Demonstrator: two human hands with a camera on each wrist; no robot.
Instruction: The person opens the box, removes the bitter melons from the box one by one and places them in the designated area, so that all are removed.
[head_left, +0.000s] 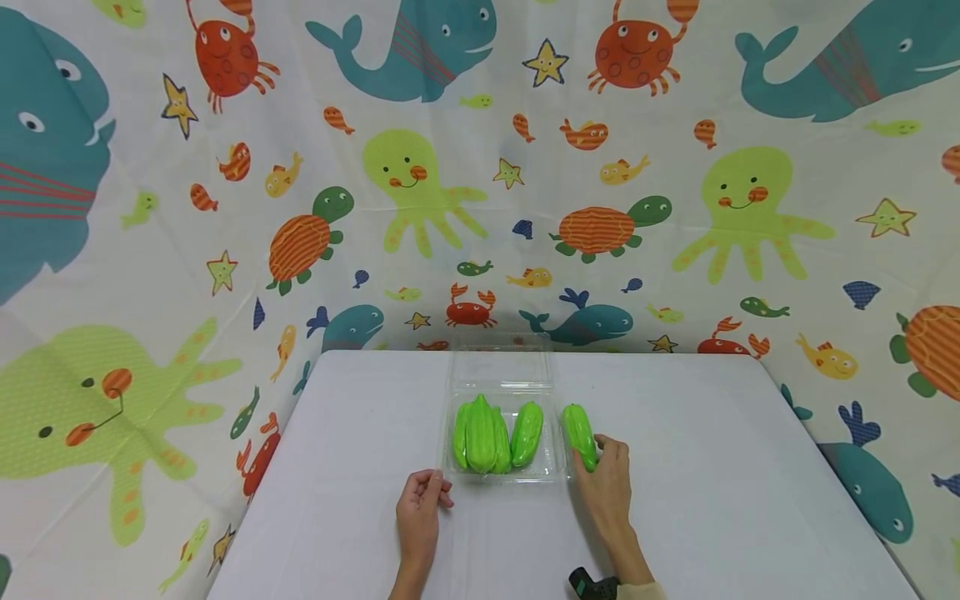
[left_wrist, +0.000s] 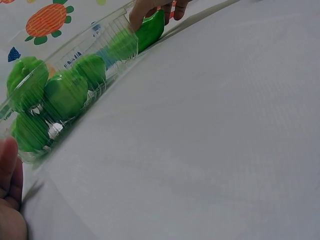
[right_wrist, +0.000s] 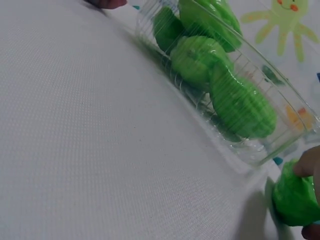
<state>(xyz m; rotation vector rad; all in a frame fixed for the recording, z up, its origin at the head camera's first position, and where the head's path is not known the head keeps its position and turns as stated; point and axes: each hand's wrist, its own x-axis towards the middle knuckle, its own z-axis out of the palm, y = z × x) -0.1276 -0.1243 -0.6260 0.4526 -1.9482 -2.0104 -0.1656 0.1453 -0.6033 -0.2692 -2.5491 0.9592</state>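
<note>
My right hand (head_left: 606,483) grips the lower end of a bright green, long bumpy vegetable (head_left: 579,433), which lies on the table just right of a clear plastic box (head_left: 558,471). In the right wrist view the fingers bend round this green vegetable (right_wrist: 295,200). At the box's near left corner, my left hand (head_left: 422,510) pinches the edge with its thumb and fingers, though part of that contact is hidden. Inside the box stand several similar green vegetables (head_left: 480,437), crowded to the left, with one green vegetable (head_left: 527,435) apart on the right.
The box's clear lid (head_left: 501,367) is folded back toward the far table edge. A white cloth covers the table (head_left: 697,467). Behind it hangs a curtain (head_left: 517,125) printed with sea animals. A dark band (head_left: 592,583) sits at my right wrist.
</note>
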